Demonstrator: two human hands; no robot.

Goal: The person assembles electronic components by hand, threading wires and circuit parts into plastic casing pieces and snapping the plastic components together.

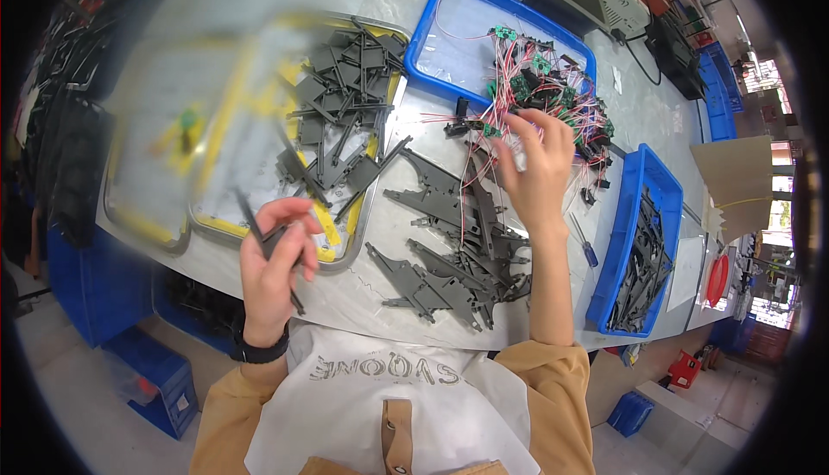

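My left hand (pixel 278 255) is closed around a long, thin dark grey plastic part (pixel 250 216), which sticks out past the fingers at both ends. Over the near edge of a tangle of red and white wires (pixel 505 112) with small green circuit boards (pixel 521 88), my right hand (pixel 542 164) has its thumb and fingers apart and curved. No part shows clearly between them. Just left of that hand lie several dark grey bracket-like plastic parts (pixel 432 190), with more of them (pixel 440 281) in a heap closer to me.
A metal-rimmed tray (pixel 358 242) holds piled dark grey parts (pixel 345 86). The wires spill from a blue tray (pixel 432 22). At right, a blue bin (pixel 615 289) contains more grey parts, beside a screwdriver (pixel 587 246). Something yellowish and blurred (pixel 186 129) covers the left side.
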